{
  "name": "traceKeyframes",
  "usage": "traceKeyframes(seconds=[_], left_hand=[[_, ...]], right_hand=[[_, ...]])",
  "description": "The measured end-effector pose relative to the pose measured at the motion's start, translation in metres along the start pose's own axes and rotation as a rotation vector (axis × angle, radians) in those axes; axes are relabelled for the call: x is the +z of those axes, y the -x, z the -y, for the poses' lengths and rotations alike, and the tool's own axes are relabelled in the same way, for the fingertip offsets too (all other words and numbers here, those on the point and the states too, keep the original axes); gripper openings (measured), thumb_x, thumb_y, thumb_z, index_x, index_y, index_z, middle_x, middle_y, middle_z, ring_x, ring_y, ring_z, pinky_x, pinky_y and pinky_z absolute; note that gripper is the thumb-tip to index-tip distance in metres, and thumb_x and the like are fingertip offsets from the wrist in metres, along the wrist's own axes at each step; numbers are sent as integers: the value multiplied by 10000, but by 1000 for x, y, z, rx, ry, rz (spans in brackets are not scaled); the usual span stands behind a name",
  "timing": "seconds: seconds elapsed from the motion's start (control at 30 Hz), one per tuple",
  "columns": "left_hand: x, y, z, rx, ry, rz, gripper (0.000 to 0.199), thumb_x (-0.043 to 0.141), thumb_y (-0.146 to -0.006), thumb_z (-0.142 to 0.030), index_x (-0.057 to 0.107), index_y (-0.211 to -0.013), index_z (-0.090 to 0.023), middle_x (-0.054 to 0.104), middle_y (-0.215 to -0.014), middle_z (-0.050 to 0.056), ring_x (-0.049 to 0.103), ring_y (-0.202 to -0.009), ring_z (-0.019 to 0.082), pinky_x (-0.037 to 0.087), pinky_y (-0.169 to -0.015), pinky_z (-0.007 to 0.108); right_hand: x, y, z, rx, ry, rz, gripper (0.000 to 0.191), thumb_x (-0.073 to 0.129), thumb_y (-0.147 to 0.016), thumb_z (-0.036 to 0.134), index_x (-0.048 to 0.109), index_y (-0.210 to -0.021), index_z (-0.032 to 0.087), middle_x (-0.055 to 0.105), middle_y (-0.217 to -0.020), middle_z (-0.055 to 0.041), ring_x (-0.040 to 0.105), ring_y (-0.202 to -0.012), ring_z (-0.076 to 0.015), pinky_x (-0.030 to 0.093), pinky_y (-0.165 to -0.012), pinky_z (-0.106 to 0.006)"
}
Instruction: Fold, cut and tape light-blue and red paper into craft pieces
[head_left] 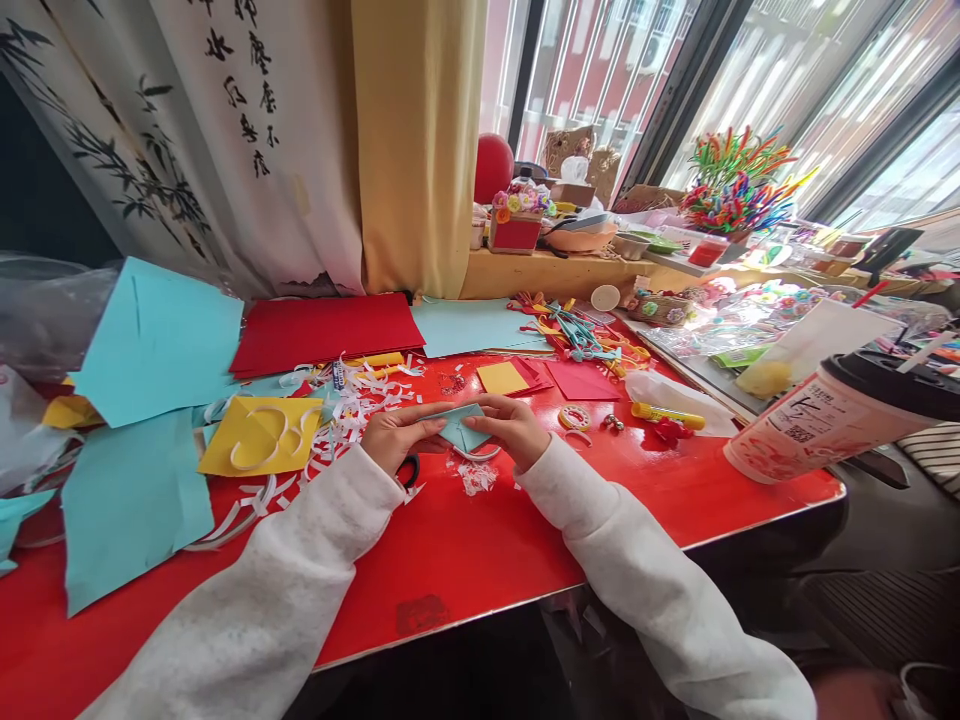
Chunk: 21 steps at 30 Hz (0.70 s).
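A small folded light-blue paper [462,428] is held between my two hands above the red table [480,560]. My left hand [397,437] pinches its left side with thumb and fingers. On the right side, my right hand [516,430] grips it the same way, thumb on the front face. Just below the paper lie a curved white strip [477,455] and a small heap of white shreds [478,477]. Black scissor handles [409,471] show partly beneath my left hand.
Blue sheets [139,500], a yellow square [262,436] and white strips lie at left. Red sheets [326,335] are at the back. A yellow glue tube [667,415] lies right of my hands, and a large drink cup [832,420] stands by the right edge.
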<state>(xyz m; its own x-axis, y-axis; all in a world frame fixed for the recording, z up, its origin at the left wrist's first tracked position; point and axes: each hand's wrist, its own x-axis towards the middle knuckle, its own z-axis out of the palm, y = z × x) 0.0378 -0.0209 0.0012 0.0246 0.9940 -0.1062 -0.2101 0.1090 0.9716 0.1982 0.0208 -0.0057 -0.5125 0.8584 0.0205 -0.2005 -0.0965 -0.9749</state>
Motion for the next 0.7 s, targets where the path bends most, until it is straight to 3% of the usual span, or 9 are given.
traceKeyframes(seconds=[0.4,0.6,0.7], left_hand=[[0,2,3,-33,157,22,226,611,-574,-133,647,-797,-142,655,-595,29,613,-526,135,523,-546,228],[-1,2,0,-8,143,100,224,594,-625,-191,609,-836,-116,644,-637,33,614,-582,132,518,-581,233],[0,-1,1,11,105,60,224,605,-633,-259,584,-803,-114,622,-610,17,601,-549,122,513,-551,236]], right_hand=[[4,8,1,-33,4,-41,191,604,-602,228,653,-783,189,628,-698,-17,576,-576,-124,502,-558,-276],[6,10,1,-176,183,-123,152,582,-626,270,659,-733,194,630,-645,-8,565,-523,-117,499,-530,-272],[7,9,0,-175,217,-117,180,570,-640,292,651,-765,190,629,-643,-6,560,-483,-112,498,-498,-274]])
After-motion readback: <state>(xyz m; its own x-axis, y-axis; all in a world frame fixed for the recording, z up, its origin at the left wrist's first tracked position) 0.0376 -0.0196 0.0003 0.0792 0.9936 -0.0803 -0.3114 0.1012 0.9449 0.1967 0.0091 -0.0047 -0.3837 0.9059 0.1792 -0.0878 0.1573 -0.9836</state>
